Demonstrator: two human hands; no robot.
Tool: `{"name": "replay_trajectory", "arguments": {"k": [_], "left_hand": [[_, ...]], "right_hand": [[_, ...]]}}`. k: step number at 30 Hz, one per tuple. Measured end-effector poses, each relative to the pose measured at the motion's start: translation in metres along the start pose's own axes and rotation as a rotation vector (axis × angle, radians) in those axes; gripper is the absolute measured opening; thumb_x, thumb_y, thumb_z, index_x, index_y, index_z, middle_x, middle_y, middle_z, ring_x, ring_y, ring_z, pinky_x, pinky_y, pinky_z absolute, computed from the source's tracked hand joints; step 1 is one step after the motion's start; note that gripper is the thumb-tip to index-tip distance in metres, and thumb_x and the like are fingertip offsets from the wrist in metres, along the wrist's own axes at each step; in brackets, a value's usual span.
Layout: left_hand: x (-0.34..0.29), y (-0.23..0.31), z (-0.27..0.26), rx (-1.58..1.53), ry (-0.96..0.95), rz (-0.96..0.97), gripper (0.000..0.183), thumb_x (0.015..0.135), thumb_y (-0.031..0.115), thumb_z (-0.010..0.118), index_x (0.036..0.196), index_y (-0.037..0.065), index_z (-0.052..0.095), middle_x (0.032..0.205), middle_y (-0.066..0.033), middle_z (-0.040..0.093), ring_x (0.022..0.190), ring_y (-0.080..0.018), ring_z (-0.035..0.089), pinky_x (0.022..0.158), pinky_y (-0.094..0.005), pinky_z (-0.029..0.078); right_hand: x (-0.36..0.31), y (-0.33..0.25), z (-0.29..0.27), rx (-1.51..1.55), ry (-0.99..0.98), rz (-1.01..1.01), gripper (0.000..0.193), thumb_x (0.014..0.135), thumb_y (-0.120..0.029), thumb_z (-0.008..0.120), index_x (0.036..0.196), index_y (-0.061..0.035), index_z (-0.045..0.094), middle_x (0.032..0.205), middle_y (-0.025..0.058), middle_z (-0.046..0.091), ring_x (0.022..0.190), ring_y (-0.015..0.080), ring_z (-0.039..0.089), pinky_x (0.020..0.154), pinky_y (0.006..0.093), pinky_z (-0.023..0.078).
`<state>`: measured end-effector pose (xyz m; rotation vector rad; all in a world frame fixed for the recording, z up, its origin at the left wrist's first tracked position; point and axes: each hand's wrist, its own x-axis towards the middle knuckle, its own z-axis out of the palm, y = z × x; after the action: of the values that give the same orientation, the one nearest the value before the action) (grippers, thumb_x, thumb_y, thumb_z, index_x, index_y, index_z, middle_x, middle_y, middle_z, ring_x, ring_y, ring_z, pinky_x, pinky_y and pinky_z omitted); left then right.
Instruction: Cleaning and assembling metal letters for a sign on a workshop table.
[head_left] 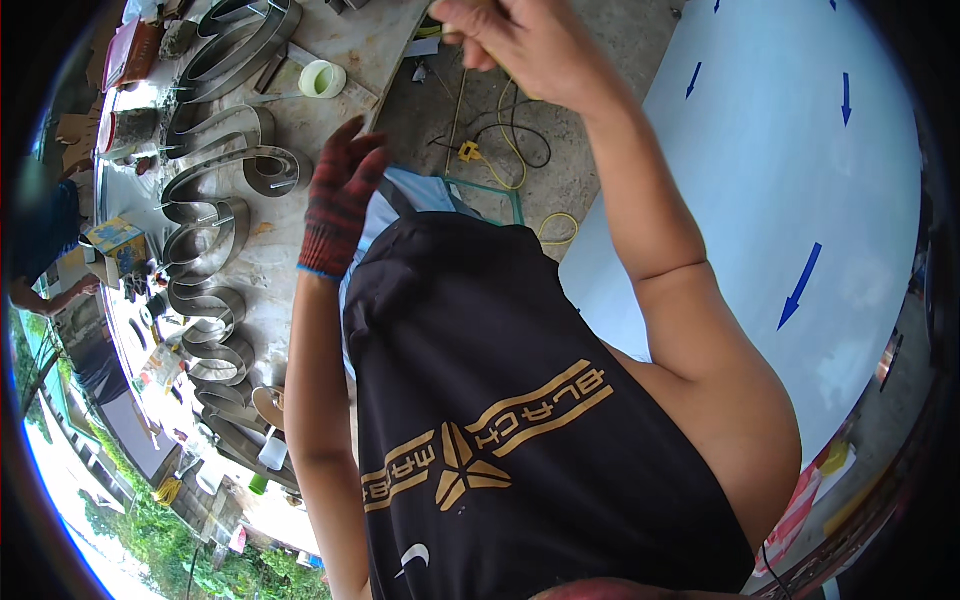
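My left hand (343, 195), in a red-and-black striped knit glove with a blue cuff, hangs beside the table edge. Its fingers are stretched out and hold nothing. My right hand (525, 45) is bare and raised at the top of the view, with the fingers curled closed. A thin yellowish edge shows beneath it, but what it grips is mostly hidden. A small white cup (322, 79) of pale paste stands on the worktable (290, 190) near my left hand. Bent metal strips (275, 170) shaped into curved outlines stand on edge along the table.
A large pale blue panel (740, 190) with dark blue arrows lies to the right. On the concrete floor between are a yellow cord (515, 165) and dark cables (540, 150). Beyond the table, a person's arm (55, 300) shows near a cardboard box (115, 240).
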<state>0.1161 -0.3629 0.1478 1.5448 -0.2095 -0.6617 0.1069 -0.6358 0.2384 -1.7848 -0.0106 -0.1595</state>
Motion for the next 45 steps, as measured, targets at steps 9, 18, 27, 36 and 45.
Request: {"name": "replay_trajectory", "arguments": {"k": [9, 18, 27, 36, 45], "left_hand": [[-0.035, -0.024, -0.082, 0.04, 0.378, -0.068, 0.044, 0.099, 0.014, 0.061, 0.14, 0.003, 0.049, 0.117, -0.0085, 0.065, 0.102, -0.0159, 0.061, 0.093, -0.0307, 0.049], [-0.044, -0.032, -0.093, -0.054, 0.331, 0.063, 0.044, 0.098, 0.012, 0.062, 0.14, 0.005, 0.049, 0.116, -0.0076, 0.065, 0.099, -0.0135, 0.058, 0.093, -0.0289, 0.047], [-0.075, -0.032, -0.122, -0.061, 0.408, 0.036, 0.041, 0.098, 0.014, 0.062, 0.136, 0.003, 0.052, 0.111, -0.0084, 0.066, 0.097, -0.0164, 0.061, 0.091, -0.0313, 0.049], [-0.111, -0.052, -0.139, -0.189, 0.544, -0.012, 0.046, 0.097, 0.02, 0.064, 0.138, 0.003, 0.051, 0.112, -0.0093, 0.067, 0.096, -0.0172, 0.062, 0.089, -0.0316, 0.049], [-0.126, -0.074, -0.146, -0.202, 0.593, -0.069, 0.047, 0.096, 0.022, 0.064, 0.138, 0.005, 0.051, 0.113, -0.0106, 0.068, 0.095, -0.0181, 0.064, 0.087, -0.0323, 0.049]], "right_hand": [[-0.005, 0.025, -0.031, -0.219, 0.185, 0.2, 0.037, 0.087, -0.028, 0.078, 0.103, -0.001, 0.059, 0.08, 0.0123, 0.065, 0.065, 0.0217, 0.063, 0.06, 0.0347, 0.049], [0.063, 0.081, -0.07, -0.198, 0.506, 0.187, 0.029, 0.091, -0.021, 0.071, 0.102, 0.0032, 0.061, 0.087, 0.0118, 0.07, 0.066, 0.022, 0.069, 0.056, 0.034, 0.054], [0.176, 0.09, -0.098, -0.17, 0.452, 0.232, 0.025, 0.091, -0.023, 0.07, 0.093, 0.0015, 0.068, 0.076, 0.007, 0.069, 0.049, 0.0117, 0.061, 0.045, 0.028, 0.049], [0.228, 0.106, -0.102, -0.049, 0.428, 0.278, 0.021, 0.085, -0.011, 0.076, 0.094, 0.0052, 0.067, 0.075, 0.0071, 0.067, 0.053, 0.0122, 0.061, 0.045, 0.0275, 0.049], [0.237, 0.105, -0.095, -0.088, 0.421, 0.284, 0.023, 0.083, -0.007, 0.074, 0.097, 0.0095, 0.066, 0.078, 0.0101, 0.068, 0.057, 0.0157, 0.067, 0.046, 0.0272, 0.052]]}}
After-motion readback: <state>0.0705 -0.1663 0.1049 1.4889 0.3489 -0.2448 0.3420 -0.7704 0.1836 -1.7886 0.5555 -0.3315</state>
